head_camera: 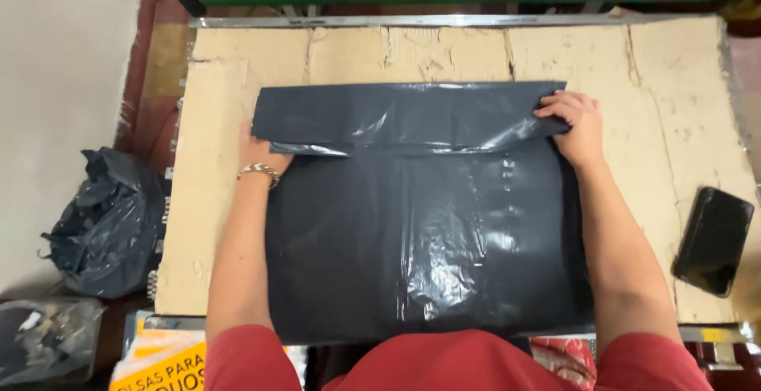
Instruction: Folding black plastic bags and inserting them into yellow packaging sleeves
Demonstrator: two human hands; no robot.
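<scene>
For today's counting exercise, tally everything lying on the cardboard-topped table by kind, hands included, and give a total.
Black plastic sheet: 1
Phone: 1
Hands: 2, the left hand partly under the folded flap, the right hand pinching the flap's corner
Total: 4

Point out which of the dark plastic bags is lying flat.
The large one spread on the cardboard table under both hands: the flat bag. The crumpled bag sits bunched on the floor at left.

One head-worn camera looks steeply down, close over the cardboard-topped table (238, 50).
</scene>
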